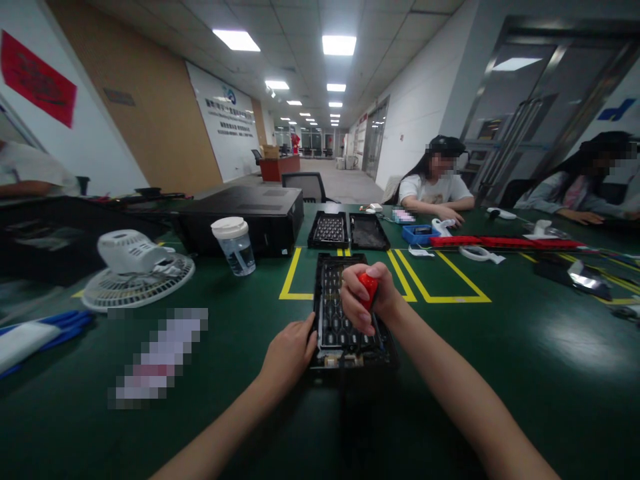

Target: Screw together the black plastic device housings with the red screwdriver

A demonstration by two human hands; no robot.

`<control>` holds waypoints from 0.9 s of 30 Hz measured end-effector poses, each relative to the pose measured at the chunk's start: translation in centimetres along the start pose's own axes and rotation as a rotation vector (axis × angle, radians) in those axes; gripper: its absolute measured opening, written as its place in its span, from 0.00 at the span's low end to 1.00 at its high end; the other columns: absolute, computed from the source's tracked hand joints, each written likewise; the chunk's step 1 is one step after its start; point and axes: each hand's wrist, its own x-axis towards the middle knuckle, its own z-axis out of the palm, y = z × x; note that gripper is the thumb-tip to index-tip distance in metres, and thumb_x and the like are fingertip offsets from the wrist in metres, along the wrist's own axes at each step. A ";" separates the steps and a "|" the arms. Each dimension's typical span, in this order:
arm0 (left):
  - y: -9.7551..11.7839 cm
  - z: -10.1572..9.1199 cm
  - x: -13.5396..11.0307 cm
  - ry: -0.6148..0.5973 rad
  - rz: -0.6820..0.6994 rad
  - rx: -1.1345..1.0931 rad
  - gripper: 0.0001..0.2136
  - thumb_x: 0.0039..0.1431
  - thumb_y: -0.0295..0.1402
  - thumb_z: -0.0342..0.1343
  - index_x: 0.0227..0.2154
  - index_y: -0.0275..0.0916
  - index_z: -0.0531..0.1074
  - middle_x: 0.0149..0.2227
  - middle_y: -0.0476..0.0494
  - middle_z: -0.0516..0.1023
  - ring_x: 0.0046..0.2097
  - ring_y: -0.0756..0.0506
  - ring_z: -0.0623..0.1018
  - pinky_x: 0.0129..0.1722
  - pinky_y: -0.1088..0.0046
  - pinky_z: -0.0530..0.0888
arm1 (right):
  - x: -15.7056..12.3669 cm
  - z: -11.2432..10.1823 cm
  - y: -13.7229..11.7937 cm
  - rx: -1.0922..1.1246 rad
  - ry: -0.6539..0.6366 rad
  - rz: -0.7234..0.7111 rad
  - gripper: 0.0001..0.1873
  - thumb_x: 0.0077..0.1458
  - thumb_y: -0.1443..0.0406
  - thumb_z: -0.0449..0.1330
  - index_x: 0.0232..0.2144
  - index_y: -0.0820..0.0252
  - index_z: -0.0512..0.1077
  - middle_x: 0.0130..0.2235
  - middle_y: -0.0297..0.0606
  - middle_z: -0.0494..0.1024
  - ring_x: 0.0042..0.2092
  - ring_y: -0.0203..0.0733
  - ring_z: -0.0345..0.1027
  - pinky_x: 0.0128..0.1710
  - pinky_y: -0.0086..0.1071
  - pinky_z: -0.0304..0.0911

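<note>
A black tray (330,280) with rows of small pockets lies on the green table in front of me. My right hand (363,297) is closed in a fist round a red tool handle (369,287), held upright over the tray's middle. My left hand (290,353) rests against the tray's near left corner, fingers curled on its edge. What sits in the pockets is too small to make out.
Two more black trays (349,231) lie beyond, past yellow floor-tape lines. A lidded plastic cup (235,245), a black box (250,217) and a white fan (137,270) stand at left. Two people sit at the far right with a blue bin (419,233) and red strips (500,242).
</note>
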 end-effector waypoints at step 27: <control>0.1 0.1 -0.1 -0.004 -0.013 0.024 0.20 0.61 0.37 0.39 0.55 0.39 0.59 0.45 0.41 0.72 0.45 0.45 0.72 0.43 0.71 0.67 | -0.9 1.7 1.0 -0.232 0.353 -0.152 0.14 0.53 0.57 0.50 0.26 0.63 0.65 0.18 0.29 0.65 0.13 0.27 0.52 0.11 0.22 0.50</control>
